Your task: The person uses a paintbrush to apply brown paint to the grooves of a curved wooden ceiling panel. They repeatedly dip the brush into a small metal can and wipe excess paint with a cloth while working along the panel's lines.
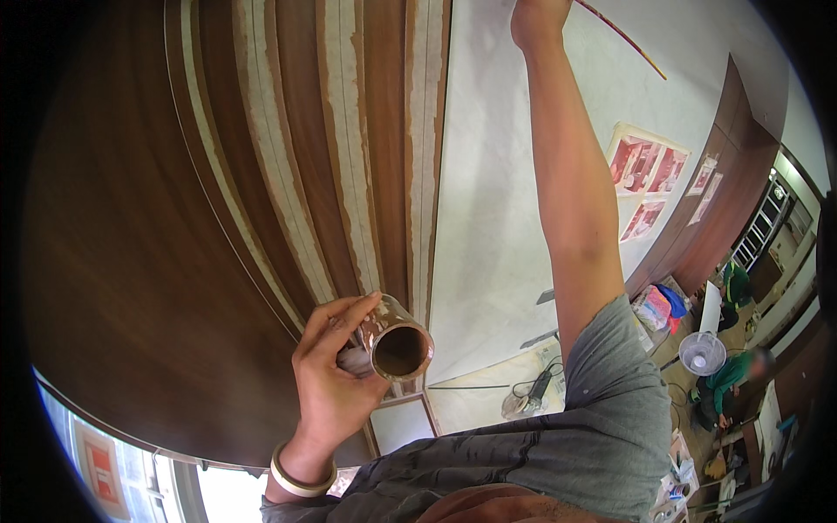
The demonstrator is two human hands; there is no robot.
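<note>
My left hand (337, 366) grips a paint-smeared cylindrical container (386, 320), its round opening tilted towards me. The inside looks dark, and I cannot tell what it holds. A pale, crumpled piece (354, 361) shows between my palm and the container. At the top edge my right hand (541, 23) is partly cut off, its fingers out of sight. From it extends a thin, reddish-brown stick (628, 40); its other end is hidden. Before me rises a brown wood-grain panel (314, 118) with pale, ragged-edged vertical strips (346, 150), each with a thin line along it.
Right of the panel is a whitish wall (487, 196) with taped-up printed pictures (644, 176). An angle grinder (539, 389) lies low near the wall. Farther right are a fan (701, 354), a ladder (758, 219) and two people, one in a green top (722, 386).
</note>
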